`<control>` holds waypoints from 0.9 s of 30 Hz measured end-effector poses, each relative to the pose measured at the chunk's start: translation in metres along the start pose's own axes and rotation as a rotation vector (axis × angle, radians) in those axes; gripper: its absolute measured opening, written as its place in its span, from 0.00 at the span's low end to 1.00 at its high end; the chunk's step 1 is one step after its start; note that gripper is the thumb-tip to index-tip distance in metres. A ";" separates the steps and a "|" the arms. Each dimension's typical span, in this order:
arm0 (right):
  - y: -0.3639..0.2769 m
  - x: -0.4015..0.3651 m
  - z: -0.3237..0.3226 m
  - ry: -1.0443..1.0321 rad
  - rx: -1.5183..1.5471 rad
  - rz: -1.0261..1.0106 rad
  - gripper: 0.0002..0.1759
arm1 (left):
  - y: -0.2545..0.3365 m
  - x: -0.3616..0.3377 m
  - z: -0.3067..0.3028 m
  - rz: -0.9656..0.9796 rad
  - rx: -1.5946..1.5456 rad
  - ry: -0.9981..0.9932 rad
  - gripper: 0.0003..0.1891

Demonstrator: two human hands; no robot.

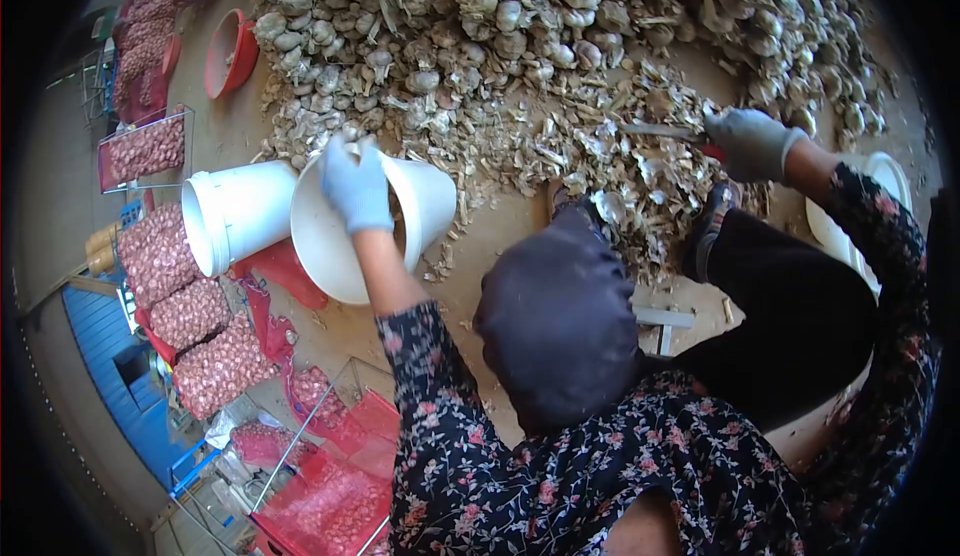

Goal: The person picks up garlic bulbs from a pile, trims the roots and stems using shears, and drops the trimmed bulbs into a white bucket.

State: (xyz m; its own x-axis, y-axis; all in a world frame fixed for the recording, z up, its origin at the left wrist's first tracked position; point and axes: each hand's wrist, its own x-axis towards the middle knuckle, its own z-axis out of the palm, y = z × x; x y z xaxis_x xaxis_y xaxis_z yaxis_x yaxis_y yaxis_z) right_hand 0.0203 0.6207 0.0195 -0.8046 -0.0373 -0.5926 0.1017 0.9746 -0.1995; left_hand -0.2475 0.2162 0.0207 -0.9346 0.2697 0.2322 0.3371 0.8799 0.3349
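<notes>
Red-handled tool (pixel 664 131) in right hand (pixel 748 146); metal end out beyond the fingers, over loose husks (pixel 650 181), toward the left of the view. Mouth of large white bucket (pixel 330 256) directly beneath left hand (pixel 357 191); tipped on its side.

Floor (pixel 490 226) brownish, strewn with husk and stalk scraps. Ahead, a broad heap of garlic bulbs (pixel 500 6) (many with dry skins attached). To the left: second white bucket (pixel 245 211), red basin (pixel 232 54), filled mesh sacks (pixel 165 256). Another pale bucket (pixel 890 181) partly behind right arm.

Right grip: gloved, closed around handle. Left grip: gloved, fingers bent at the bucket mouth, blurred; cannot tell how far open, or whether anything is pinched.
</notes>
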 end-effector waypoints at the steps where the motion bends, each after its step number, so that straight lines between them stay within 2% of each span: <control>1: 0.002 0.002 0.005 -0.033 0.004 -0.012 0.16 | 0.011 0.015 0.026 -0.234 -0.350 -0.121 0.23; 2: 0.005 0.007 0.012 -0.065 0.009 -0.025 0.16 | 0.023 0.029 0.056 -0.468 -0.700 -0.235 0.21; 4: 0.007 0.020 0.027 -0.107 0.121 -0.037 0.16 | 0.025 0.056 0.108 -0.543 -0.345 -0.282 0.21; 6: 0.001 0.033 0.038 -0.121 0.183 -0.040 0.15 | -0.023 0.080 0.171 -0.595 0.182 -0.335 0.26; 7: -0.001 0.039 0.045 -0.112 0.205 -0.065 0.15 | -0.022 0.081 0.176 -0.842 0.083 -0.327 0.32; 8: -0.002 0.045 0.052 -0.102 0.229 -0.086 0.15 | -0.040 0.082 0.195 -0.840 0.084 -0.331 0.32; 10: -0.006 0.059 0.062 -0.119 0.290 -0.090 0.15 | -0.092 0.072 0.243 -1.002 -0.190 -0.119 0.35; 11: -0.008 0.066 0.067 -0.082 0.363 -0.090 0.16 | -0.075 0.067 0.227 -0.891 -0.297 -0.168 0.36; 12: -0.012 0.070 0.073 -0.047 0.440 -0.093 0.16 | -0.076 0.059 0.230 -0.898 -0.284 -0.176 0.36; 14: -0.015 0.075 0.079 -0.060 0.489 -0.096 0.16 | -0.073 0.047 0.230 -0.799 -0.624 0.025 0.33; 15: -0.019 0.076 0.078 0.027 0.497 -0.093 0.16 | -0.044 0.035 0.207 -0.691 -0.623 0.032 0.29; 17: -0.031 0.081 0.075 0.238 0.528 -0.064 0.19 | 0.004 0.008 0.176 -0.415 -0.813 0.022 0.24; 18: -0.037 0.086 0.072 0.241 0.528 -0.058 0.19 | 0.027 -0.003 0.162 -0.412 -0.817 0.018 0.24; 21: -0.055 0.089 0.057 0.507 0.422 -0.066 0.21 | 0.084 -0.034 0.120 -0.406 -1.013 -0.093 0.20; 22: -0.060 0.087 0.047 0.584 0.377 -0.080 0.21 | 0.100 -0.035 0.108 -0.383 -0.962 -0.255 0.20; 23: -0.063 0.089 0.041 0.547 0.361 -0.084 0.22 | 0.111 -0.038 0.098 -0.356 -0.902 -0.413 0.19; 26: -0.073 0.086 0.034 0.584 0.338 -0.115 0.22 | 0.132 -0.041 0.083 -0.318 -0.891 -0.513 0.18; 27: -0.075 0.084 0.031 0.599 0.311 -0.116 0.20 | 0.138 -0.042 0.078 -0.234 -0.794 -0.509 0.17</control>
State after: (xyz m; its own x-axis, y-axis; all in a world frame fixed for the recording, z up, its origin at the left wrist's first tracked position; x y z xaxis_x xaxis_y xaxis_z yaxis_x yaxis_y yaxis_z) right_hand -0.0367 0.5377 -0.0396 -0.9963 0.0777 -0.0375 0.0860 0.8598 -0.5033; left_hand -0.1707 0.3565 -0.0144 -0.8623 0.4230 -0.2786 -0.0590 0.4624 0.8847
